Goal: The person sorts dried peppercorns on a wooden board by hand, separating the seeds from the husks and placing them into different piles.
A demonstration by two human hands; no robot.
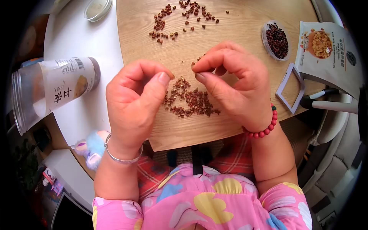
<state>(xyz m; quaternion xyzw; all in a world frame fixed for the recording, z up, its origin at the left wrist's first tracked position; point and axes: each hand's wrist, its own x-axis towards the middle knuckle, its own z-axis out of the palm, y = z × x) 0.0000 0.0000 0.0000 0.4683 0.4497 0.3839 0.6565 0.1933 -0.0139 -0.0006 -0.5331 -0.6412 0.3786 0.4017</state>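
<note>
Above a wooden table, my left hand [136, 99] is closed in a pinch, thumb against forefinger. A tiny brown bit shows at its fingertips. My right hand [237, 82] also pinches, facing the left hand with a gap between them. A small reddish-brown peppercorn shows at its fingertips. Below and between the hands lies a near pile of peppercorn husks [195, 100], some split open to a pale inside. Farther off, a loose arc of whole peppercorns [159, 25] is scattered on the wood. Right of them stands a round clear dish [264, 36] filled with dark peppercorns or seeds.
At left, a large clear plastic jar [50, 86] with a white label lies on a white surface [92, 50], with a round lid [97, 9] behind it. To the right are a white printed pouch [326, 57] and a pale square frame [283, 86]. A plush toy [94, 149] sits below left.
</note>
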